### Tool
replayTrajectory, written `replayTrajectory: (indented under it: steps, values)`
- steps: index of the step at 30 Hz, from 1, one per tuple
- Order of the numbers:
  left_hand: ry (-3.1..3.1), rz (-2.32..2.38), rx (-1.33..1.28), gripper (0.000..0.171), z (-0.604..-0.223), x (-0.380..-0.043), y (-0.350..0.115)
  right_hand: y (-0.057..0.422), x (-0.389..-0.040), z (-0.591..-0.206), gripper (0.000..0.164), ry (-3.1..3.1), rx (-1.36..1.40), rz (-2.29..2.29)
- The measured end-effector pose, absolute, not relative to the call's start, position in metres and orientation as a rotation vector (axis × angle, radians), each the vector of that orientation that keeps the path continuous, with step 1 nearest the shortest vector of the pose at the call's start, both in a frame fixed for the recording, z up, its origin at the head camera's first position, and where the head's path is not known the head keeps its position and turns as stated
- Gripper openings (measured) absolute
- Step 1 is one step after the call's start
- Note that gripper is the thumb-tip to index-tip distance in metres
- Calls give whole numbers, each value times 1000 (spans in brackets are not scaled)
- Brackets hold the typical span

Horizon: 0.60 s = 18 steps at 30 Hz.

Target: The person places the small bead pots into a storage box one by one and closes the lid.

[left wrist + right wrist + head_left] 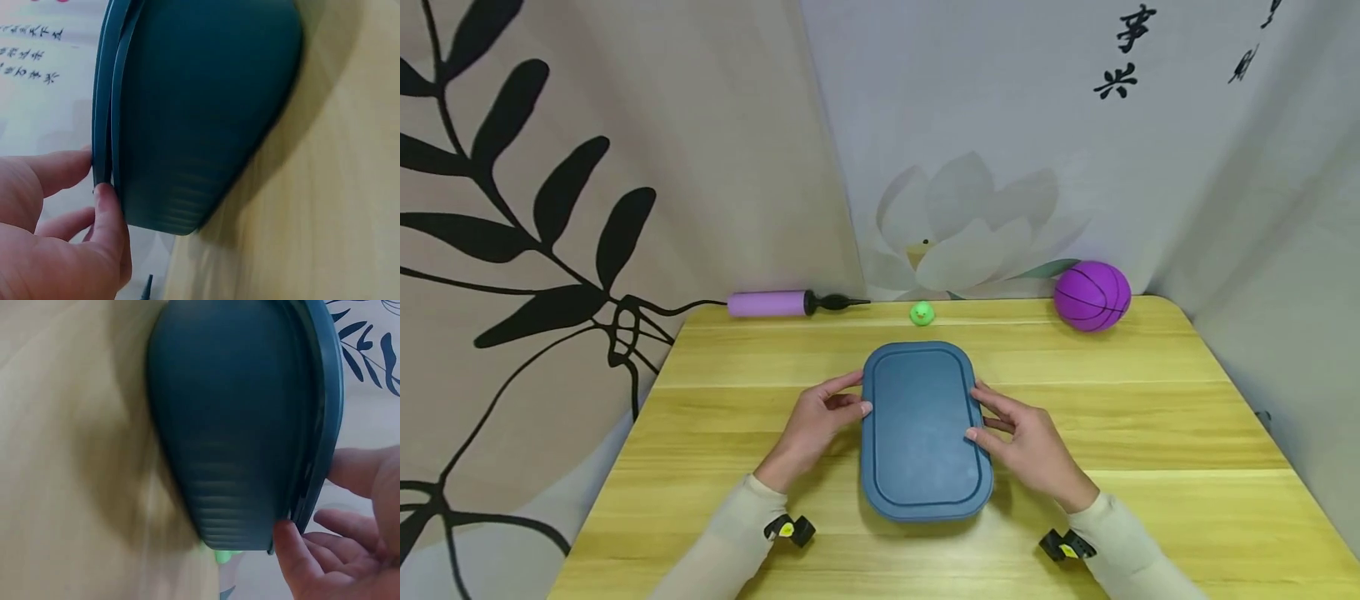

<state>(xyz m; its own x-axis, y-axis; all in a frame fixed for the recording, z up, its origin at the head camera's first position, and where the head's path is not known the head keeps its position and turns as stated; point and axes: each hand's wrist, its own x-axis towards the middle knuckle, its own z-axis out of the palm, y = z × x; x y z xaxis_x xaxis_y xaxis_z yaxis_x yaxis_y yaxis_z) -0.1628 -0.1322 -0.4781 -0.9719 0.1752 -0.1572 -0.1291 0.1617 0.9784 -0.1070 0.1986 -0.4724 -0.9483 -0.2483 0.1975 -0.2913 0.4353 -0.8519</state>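
A blue lidded box (928, 483) stands upright on the wooden table, long side running away from me. Its lid (925, 417) lies over the top, and in the left wrist view a narrow dark gap shows between lid and box rim. My left hand (816, 425) pinches the lid's left edge, thumb on top and a fingertip at the side under the rim. On the opposite edge my right hand (1037, 450) pinches the lid likewise, thumb on its top face and fingertips along the side. What the box holds is hidden.
Along the table's back edge lie a purple hand pump (767, 303) with a black nozzle, a small green toy duck (922, 313) and a purple ball (1092, 296) with black lines. Printed curtains hang behind the table (760, 492).
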Motion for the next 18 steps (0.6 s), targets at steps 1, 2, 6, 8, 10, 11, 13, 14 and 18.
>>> replayTrajectory:
  steps: [1, 2, 6, 8, 10, 11, 13, 14, 18]
  values:
    - [2218, 1886, 39, 56, -478, -164, -132, 197, -108, -474, 61, -2634, 479, 1579]
    - [2232, 1877, 37, 56, -479, -165, -132, 196, -109, -474, 61, -2644, 459, 1592]
    - [2223, 1881, 7, 54, -479, -168, -132, 193, -112, -478, 61, -2661, 430, 1623]
    - [2199, 1894, -11, 54, -479, -168, -133, 192, -115, -478, 61, -2658, 434, 1627]
    - [2176, 1908, -23, 53, -480, -169, -135, 191, -118, -479, 59, -2654, 429, 1637]
    - [2164, 1921, -22, 53, -481, -169, -135, 190, -119, -480, 59, -2653, 419, 1641]
    - [2152, 1936, -7, 53, -483, -171, -135, 189, -123, -481, 58, -2651, 405, 1647]
    - [2153, 1941, -3, 53, -484, -171, -135, 189, -124, -481, 57, -2653, 401, 1648]
    - [2154, 1956, -15, 53, -489, -171, -136, 187, -127, -484, 57, -2652, 426, 1665]
